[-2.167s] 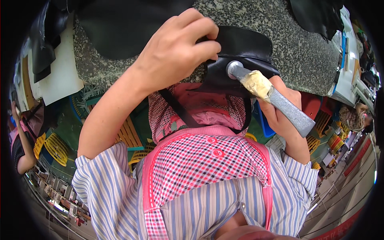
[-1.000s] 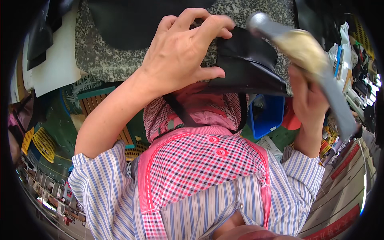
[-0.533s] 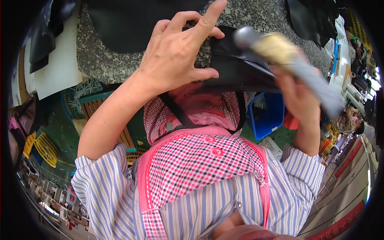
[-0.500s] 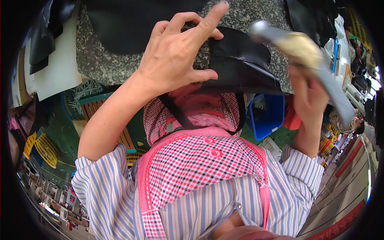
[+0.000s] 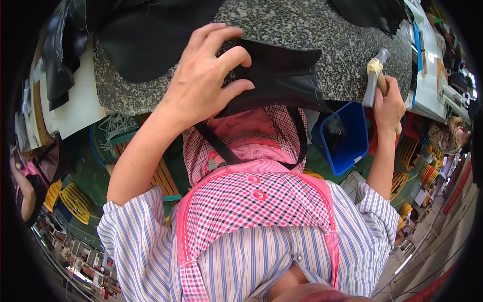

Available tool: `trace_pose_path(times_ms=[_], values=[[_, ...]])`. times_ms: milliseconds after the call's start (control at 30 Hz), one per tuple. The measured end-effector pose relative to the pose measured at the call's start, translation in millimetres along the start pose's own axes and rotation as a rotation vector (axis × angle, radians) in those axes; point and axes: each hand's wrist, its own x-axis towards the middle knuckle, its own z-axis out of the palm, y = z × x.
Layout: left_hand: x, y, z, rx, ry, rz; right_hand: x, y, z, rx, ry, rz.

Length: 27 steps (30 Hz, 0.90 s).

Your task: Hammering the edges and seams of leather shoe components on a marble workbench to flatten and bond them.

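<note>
A folded black leather piece [image 5: 282,75] lies on the speckled stone slab [image 5: 282,22], its near edge hanging over the slab's front. At its left end is my left hand [image 5: 204,73], the fingers bent and the thumb apart from them; fingertips touch or hover just over the leather, I cannot tell which. My right hand [image 5: 390,108] is closed round the wooden handle of a hammer [image 5: 375,75]. The hammer's metal head has yellowish wrapping at its middle and is near the slab's right edge, apart from the leather.
A larger black leather sheet [image 5: 136,45] covers the slab's left side, and more black material [image 5: 370,12] lies at the far right. Below the front edge stands a blue bin [image 5: 347,146]. Yellow baskets [image 5: 75,201] sit on the green floor at the left.
The hammer has moved from above the slab, right of the leather, down toward the slab's right edge. The leather now lies further left, and my left hand's raised index finger has bent down.
</note>
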Motion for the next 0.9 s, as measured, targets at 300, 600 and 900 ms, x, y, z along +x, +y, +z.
trace_pose_path(times_ms=[300, 600, 900], values=[[1.7, 31.5, 11.4, -1.058, 0.150, -0.313, -1.0, -69.7, -0.7, 1.039, -0.165, -0.092], [-6.9, 29.9, 6.3, -1.217, 0.039, -0.574, 11.4, -118.7, 8.4, 1.705, -0.361, -0.164], [-1.2, 25.8, 0.7, -0.549, 0.059, -0.408, 19.0, -122.4, 8.8, 0.965, 0.008, -0.591]])
